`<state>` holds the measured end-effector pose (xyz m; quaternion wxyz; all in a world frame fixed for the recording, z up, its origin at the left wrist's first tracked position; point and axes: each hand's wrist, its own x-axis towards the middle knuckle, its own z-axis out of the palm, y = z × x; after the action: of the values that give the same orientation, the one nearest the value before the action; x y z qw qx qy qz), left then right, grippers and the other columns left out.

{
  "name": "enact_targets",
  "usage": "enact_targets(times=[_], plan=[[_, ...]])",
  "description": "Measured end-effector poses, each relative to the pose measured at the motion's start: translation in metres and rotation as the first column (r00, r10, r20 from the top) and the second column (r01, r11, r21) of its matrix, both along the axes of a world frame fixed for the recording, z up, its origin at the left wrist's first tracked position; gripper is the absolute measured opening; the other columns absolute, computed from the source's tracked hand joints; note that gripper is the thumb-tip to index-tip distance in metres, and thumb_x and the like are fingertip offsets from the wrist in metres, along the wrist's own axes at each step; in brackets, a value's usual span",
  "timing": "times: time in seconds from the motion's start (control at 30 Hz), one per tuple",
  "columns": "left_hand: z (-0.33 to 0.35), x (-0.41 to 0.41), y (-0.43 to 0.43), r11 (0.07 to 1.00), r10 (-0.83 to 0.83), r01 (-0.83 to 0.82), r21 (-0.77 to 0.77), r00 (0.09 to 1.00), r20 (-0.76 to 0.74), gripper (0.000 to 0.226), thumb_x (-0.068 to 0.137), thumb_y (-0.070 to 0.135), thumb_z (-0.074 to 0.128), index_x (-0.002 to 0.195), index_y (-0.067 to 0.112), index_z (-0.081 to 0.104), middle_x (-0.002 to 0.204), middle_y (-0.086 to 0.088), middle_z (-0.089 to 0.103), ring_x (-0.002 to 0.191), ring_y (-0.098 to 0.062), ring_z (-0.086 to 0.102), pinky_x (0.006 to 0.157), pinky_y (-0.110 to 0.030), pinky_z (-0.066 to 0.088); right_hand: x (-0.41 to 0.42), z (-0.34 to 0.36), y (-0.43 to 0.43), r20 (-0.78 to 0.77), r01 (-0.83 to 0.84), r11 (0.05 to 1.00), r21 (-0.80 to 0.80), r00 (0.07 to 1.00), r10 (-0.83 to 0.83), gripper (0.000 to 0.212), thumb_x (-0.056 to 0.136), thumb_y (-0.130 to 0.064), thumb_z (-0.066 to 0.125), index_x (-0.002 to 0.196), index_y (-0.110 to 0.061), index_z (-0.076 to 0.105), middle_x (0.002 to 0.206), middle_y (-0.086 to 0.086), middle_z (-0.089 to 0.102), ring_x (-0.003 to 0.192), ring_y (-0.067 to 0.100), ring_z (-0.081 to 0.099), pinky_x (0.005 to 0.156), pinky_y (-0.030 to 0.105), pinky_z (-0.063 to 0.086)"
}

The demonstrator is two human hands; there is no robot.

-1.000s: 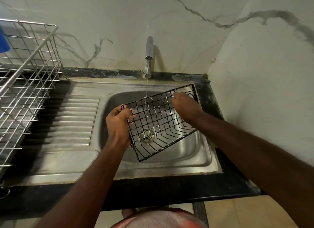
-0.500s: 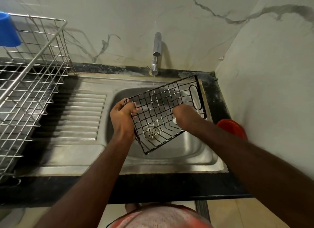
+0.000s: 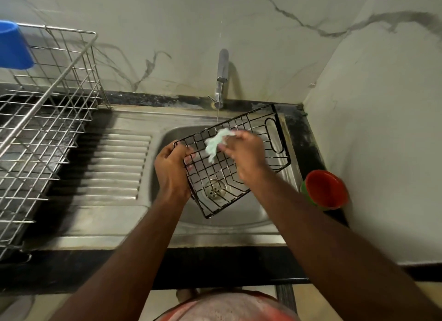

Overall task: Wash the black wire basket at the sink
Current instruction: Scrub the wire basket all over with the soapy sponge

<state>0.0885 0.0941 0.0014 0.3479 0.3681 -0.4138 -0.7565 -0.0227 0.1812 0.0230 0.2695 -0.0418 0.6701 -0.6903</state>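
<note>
Sink (image 3: pixel 263 227): black wire basket (image 3: pixel 239 163) tilted over its drain.
Left hand (image 3: pixel 171 170): fingers grip basket's edge.
Right hand (image 3: pixel 246 155): pinches pale cloth (image 3: pixel 215 143) inside basket.

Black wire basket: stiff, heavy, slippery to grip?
Probably stiff: the black wire basket shows no sag with the left hand gripping one edge. Likely light, being open wire. Possibly slippery: water from the tap falls onto it.
</note>
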Motion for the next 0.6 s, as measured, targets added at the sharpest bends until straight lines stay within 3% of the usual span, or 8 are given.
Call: enact_targets(times=[0.1,0.23,0.33,0.4,0.5,0.6], plan=[[-0.009,0.004,-0.001,0.999,-0.021,0.021,0.04,1.0,0.0,0.03,0.069,0.016,0.057,0.096,0.006,0.065,0.087,-0.012,0.067,0.084,-0.032,0.06,0.059,-0.03,0.047,-0.026,0.006,0.001,0.113,0.339,0.939,-0.054,0.936,-0.332,0.025,0.086,0.003,0.063,0.111,0.0,0.064,0.099,0.011,0.07,0.081,0.016,0.071,0.066,0.02,0.057],[-0.012,0.004,0.003,0.992,-0.089,0.089,0.087,0.996,-0.005,0.017,0.083,0.012,0.051,0.096,0.012,0.062,0.093,-0.011,0.07,0.087,-0.028,0.071,0.068,-0.033,0.051,-0.047,-0.003,-0.004,0.049,0.435,0.896,0.091,0.897,-0.44,0.018,0.087,-0.005,0.064,0.105,-0.003,0.069,0.087,0.004,0.069,0.067,0.011,0.062,0.052,0.018,0.049],[-0.015,0.004,0.0,0.991,-0.109,0.109,0.078,0.994,0.0,0.017,0.088,0.01,0.048,0.094,0.014,0.063,0.093,-0.008,0.072,0.091,-0.029,0.071,0.071,-0.033,0.052,-0.056,-0.005,-0.014,0.027,0.381,0.922,0.075,0.923,-0.384,0.019,0.085,0.001,0.063,0.103,0.003,0.067,0.074,0.003,0.066,0.065,0.015,0.061,0.054,0.02,0.049],[-0.016,0.005,-0.005,0.991,-0.105,0.105,0.088,0.994,-0.009,0.014,0.081,0.014,0.05,0.087,0.015,0.063,0.091,-0.007,0.071,0.094,-0.033,0.068,0.07,-0.033,0.052,-0.055,-0.009,-0.019,-0.069,0.327,0.938,0.113,0.945,-0.321,0.023,0.085,0.0,0.065,0.108,0.005,0.065,0.072,0.004,0.065,0.06,0.014,0.058,0.056,0.023,0.049],[-0.012,0.007,-0.008,0.988,-0.117,0.119,0.094,0.993,-0.025,0.016,0.068,0.016,0.051,0.08,0.016,0.062,0.087,-0.006,0.07,0.088,-0.029,0.067,0.068,-0.032,0.051,-0.036,-0.015,-0.022,-0.297,0.215,0.942,0.258,0.945,-0.134,0.028,0.085,-0.005,0.069,0.112,0.001,0.065,0.091,0.01,0.07,0.073,0.016,0.063,0.063,0.023,0.053],[-0.009,0.008,-0.009,0.99,-0.123,0.124,0.067,0.992,-0.023,0.017,0.072,0.016,0.051,0.08,0.016,0.066,0.088,-0.007,0.072,0.086,-0.027,0.068,0.07,-0.032,0.052,-0.006,-0.015,-0.024,-0.469,0.085,0.925,0.37,0.877,0.107,0.025,0.085,-0.008,0.07,0.11,-0.002,0.067,0.102,0.01,0.071,0.084,0.015,0.068,0.059,0.007,0.049]])
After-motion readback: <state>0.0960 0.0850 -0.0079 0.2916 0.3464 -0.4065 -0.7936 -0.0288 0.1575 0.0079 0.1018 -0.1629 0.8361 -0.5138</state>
